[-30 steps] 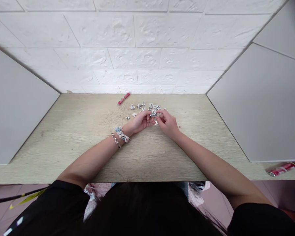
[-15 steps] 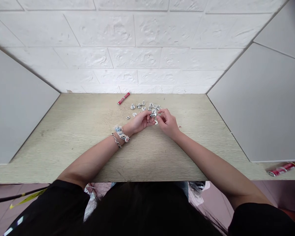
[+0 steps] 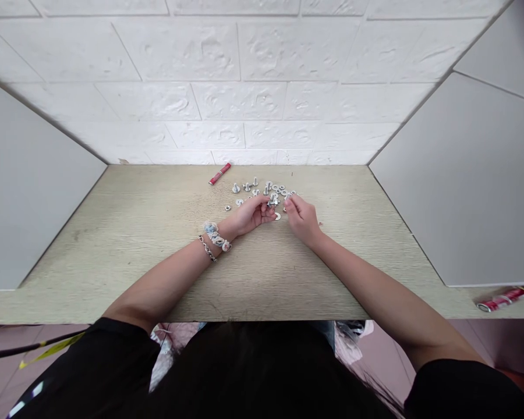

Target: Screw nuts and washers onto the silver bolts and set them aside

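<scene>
My left hand [image 3: 250, 214] pinches a small metal bolt [image 3: 271, 203]; my right hand [image 3: 300, 216], just beside, pinches a tiny washer [image 3: 287, 197]. Loose bolts and washers [image 3: 262, 188] lie beyond my fingers on the tabletop [image 3: 135, 233].

Pale wooden table [image 3: 135, 233], scattered screws [image 3: 262, 190], red pen [image 3: 219, 174]
</scene>
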Motion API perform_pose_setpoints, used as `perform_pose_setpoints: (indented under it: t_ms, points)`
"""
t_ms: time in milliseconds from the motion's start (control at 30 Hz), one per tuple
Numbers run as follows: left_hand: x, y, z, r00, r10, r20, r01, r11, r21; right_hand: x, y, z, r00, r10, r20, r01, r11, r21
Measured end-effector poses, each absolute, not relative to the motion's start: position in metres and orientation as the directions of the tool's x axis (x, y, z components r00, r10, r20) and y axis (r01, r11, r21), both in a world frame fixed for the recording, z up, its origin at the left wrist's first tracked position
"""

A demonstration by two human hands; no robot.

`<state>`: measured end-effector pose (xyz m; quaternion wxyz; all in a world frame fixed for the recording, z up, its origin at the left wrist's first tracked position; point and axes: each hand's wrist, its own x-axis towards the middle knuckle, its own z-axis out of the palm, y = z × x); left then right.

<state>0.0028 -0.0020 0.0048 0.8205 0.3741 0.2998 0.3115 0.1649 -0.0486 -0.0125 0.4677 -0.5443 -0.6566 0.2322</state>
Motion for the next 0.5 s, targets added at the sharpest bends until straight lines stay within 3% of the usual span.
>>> perform_pose_setpoints:
  t_ms: [300, 500]
  points:
    - [0.0027, -0.0009, 0.0042, 0.626, 0.739, -0.249, -0.291, 0.517, 0.805, 0.1611, -0.0477, -0.0130, -0.085, 0.920, 0.382, 0.527, 0.368, -0.766]
    - [0.0033, -0.0016, 0.0037, 0.628, 0.741, -0.237, -0.284, 0.502, 0.817, 0.1621, -0.0463, -0.0132, -0.076, 0.927, 0.368, 0.519, 0.352, -0.779]
